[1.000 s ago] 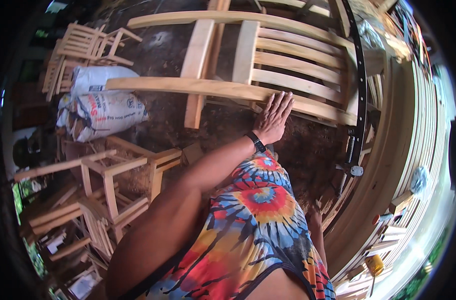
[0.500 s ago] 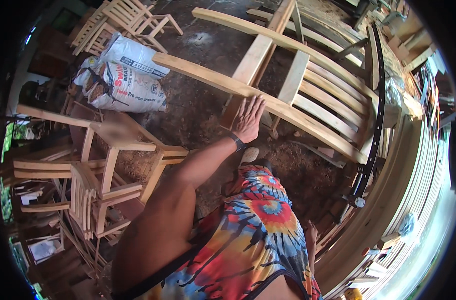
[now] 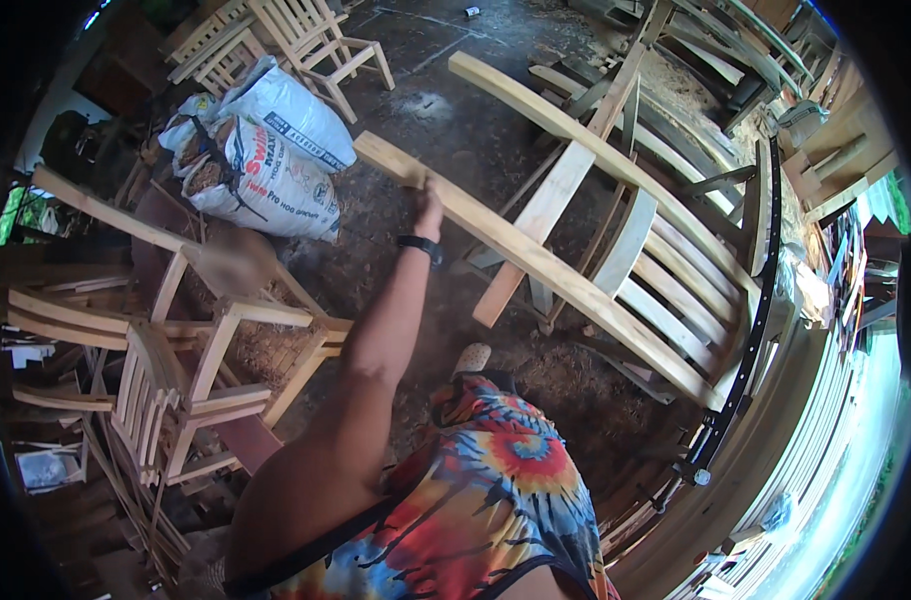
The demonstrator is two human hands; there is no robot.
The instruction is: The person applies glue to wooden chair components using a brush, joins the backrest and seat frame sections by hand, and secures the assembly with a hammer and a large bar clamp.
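Note:
A slatted wooden frame (image 3: pixel 536 255) lies across supports ahead of me. It has two long rails, a curved crosspiece and several pale slats. My left hand (image 3: pixel 429 212), with a dark band at the wrist, is at the near rail toward its left end. A digit lies over the rail's top edge and the other fingers are hidden, so the hand seems to grip it. Across the frame's right end runs a black bar clamp (image 3: pixel 769 270) with holes along it. A pale board (image 3: pixel 554 192) passes beneath the rails. My right hand is out of view.
Stuffed white sacks (image 3: pixel 276 175) stand on the floor at left, near a wooden chair (image 3: pixel 316 45). Chair frames (image 3: pixel 231 330) are stacked on my left side. Long planks (image 3: pixel 776 440) lie along the right. Shavings litter the dark floor (image 3: pixel 616 430).
My left hand has slid leftward along the near rail and turned edge-on from lying flat. The view has shifted. My right hand, partly visible before at lower right, has left the picture.

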